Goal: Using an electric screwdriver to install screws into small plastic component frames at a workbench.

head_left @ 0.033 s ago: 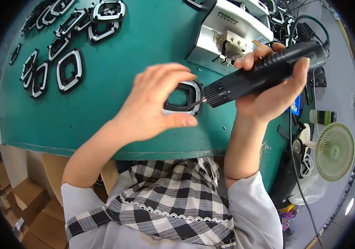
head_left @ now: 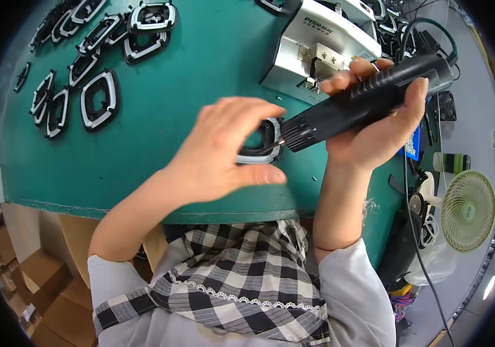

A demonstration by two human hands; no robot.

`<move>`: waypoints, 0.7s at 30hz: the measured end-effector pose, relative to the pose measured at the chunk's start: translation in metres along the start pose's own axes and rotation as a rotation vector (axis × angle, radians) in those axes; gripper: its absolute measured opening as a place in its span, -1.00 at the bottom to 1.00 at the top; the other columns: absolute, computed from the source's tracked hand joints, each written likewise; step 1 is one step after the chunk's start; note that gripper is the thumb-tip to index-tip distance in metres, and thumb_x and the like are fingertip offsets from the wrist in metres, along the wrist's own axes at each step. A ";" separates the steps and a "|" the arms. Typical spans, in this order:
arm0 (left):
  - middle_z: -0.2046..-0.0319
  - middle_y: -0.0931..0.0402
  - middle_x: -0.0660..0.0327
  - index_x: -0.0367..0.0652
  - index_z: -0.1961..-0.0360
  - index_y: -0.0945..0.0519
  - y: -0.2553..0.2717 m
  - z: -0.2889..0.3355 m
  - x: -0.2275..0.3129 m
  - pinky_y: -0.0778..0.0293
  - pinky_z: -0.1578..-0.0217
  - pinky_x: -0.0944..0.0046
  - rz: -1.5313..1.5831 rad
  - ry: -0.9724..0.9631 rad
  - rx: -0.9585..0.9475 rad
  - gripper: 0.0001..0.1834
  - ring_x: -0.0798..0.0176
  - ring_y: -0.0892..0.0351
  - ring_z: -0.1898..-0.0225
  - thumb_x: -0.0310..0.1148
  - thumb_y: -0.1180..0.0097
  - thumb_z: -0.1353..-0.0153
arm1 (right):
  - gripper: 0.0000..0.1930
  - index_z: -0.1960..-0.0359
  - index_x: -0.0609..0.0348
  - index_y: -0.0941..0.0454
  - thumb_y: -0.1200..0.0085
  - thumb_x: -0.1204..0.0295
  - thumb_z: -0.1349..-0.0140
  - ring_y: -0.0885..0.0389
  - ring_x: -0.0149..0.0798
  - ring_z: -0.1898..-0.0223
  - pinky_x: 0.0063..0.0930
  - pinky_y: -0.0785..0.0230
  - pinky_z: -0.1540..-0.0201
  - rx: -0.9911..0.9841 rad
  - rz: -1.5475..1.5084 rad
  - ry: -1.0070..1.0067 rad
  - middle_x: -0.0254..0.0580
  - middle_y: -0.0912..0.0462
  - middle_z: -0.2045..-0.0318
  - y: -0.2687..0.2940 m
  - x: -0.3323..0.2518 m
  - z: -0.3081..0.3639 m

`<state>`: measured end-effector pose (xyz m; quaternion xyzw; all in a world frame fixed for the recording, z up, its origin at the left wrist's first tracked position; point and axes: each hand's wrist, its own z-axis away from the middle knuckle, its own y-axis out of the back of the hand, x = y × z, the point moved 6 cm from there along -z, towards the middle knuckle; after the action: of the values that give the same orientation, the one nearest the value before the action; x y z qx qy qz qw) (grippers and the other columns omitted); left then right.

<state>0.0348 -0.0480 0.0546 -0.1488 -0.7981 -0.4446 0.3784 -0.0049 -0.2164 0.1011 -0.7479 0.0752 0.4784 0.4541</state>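
A black, cordless-looking body with a cable at its back end marks the electric screwdriver (head_left: 369,104), which my right hand (head_left: 374,124) grips from below, fingers and thumb wrapped round it. Its bit slants down left to the right side of a rounded black-and-silver frame (head_left: 270,155) lying on the table. Around that frame curves my left hand (head_left: 218,147), fingers along the far edge and thumb along the near edge. The palm hides the frame's left part. Whether the bit sits in a screw cannot be made out.
A silver screw-feeding machine (head_left: 317,52) stands beyond the screwdriver. Similar frames (head_left: 100,98) lie at the far left, with more at the far right. Small loose screws (head_left: 314,178) dot the green table (head_left: 143,156). A green fan (head_left: 468,211) and a hanging cable (head_left: 412,231) are on the right.
My left hand has shifted a little to the right over the frame, covering more of it. The screwdriver has moved slightly left, with its bit still at the frame's right side.
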 end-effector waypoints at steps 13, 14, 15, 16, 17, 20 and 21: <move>0.35 -0.54 -0.07 -0.23 0.03 -0.29 -0.025 -0.016 0.015 -0.47 0.37 0.02 0.059 0.217 0.016 -0.46 -0.14 -0.58 0.34 -0.42 -0.24 0.04 | -0.45 0.16 0.12 -0.37 0.20 -0.17 -0.23 -0.37 -0.27 0.72 -0.35 -0.27 0.65 -0.112 -0.068 0.044 -0.19 -0.43 0.62 -0.004 0.010 0.021; 0.39 -0.52 -0.04 -0.25 0.07 -0.29 -0.024 -0.016 0.016 -0.45 0.37 0.02 0.040 0.182 0.048 -0.48 -0.12 -0.57 0.36 -0.43 -0.24 0.05 | -0.45 0.17 0.12 -0.36 0.20 -0.17 -0.23 -0.37 -0.27 0.72 -0.35 -0.27 0.66 -0.091 -0.046 0.055 -0.19 -0.43 0.63 -0.003 0.010 0.022; 0.43 -0.50 -0.02 -0.26 0.10 -0.28 -0.024 -0.016 0.017 -0.44 0.38 0.01 0.022 0.148 0.080 -0.50 -0.10 -0.56 0.38 -0.44 -0.25 0.06 | -0.45 0.18 0.12 -0.35 0.20 -0.17 -0.23 -0.36 -0.27 0.73 -0.35 -0.27 0.66 -0.069 -0.024 0.067 -0.18 -0.42 0.63 -0.002 0.011 0.023; 0.43 -0.50 -0.02 -0.26 0.10 -0.28 -0.025 -0.015 0.017 -0.44 0.38 0.01 0.022 0.146 0.079 -0.50 -0.10 -0.56 0.38 -0.44 -0.25 0.06 | -0.45 0.18 0.12 -0.35 0.20 -0.17 -0.23 -0.36 -0.27 0.73 -0.35 -0.27 0.66 -0.069 -0.024 0.068 -0.18 -0.42 0.63 -0.002 0.012 0.023; 0.43 -0.50 -0.01 -0.26 0.10 -0.28 -0.026 -0.013 0.016 -0.44 0.36 0.00 0.013 0.159 0.086 -0.49 -0.11 -0.56 0.36 -0.45 -0.25 0.06 | -0.45 0.18 0.12 -0.34 0.21 -0.17 -0.23 -0.36 -0.27 0.73 -0.35 -0.27 0.67 -0.073 0.015 0.077 -0.18 -0.42 0.63 -0.002 0.013 0.024; 0.44 -0.50 -0.02 -0.26 0.09 -0.29 -0.030 -0.012 0.011 -0.44 0.35 -0.01 -0.025 0.136 0.127 -0.50 -0.14 -0.55 0.37 -0.46 -0.24 0.06 | -0.45 0.18 0.13 -0.30 0.21 -0.17 -0.23 -0.35 -0.28 0.74 -0.35 -0.28 0.67 -0.093 0.063 0.101 -0.18 -0.41 0.64 -0.002 0.012 0.024; 0.46 -0.50 -0.02 -0.25 0.10 -0.29 -0.029 -0.011 0.011 -0.44 0.35 -0.01 -0.060 0.112 0.158 -0.51 -0.15 -0.54 0.38 -0.46 -0.23 0.06 | -0.45 0.18 0.13 -0.30 0.21 -0.18 -0.23 -0.36 -0.28 0.74 -0.35 -0.28 0.67 -0.078 0.087 0.116 -0.19 -0.41 0.64 -0.002 0.013 0.026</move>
<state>0.0157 -0.0747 0.0487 -0.0694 -0.8124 -0.3988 0.4197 -0.0137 -0.1921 0.0891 -0.7875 0.1152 0.4561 0.3981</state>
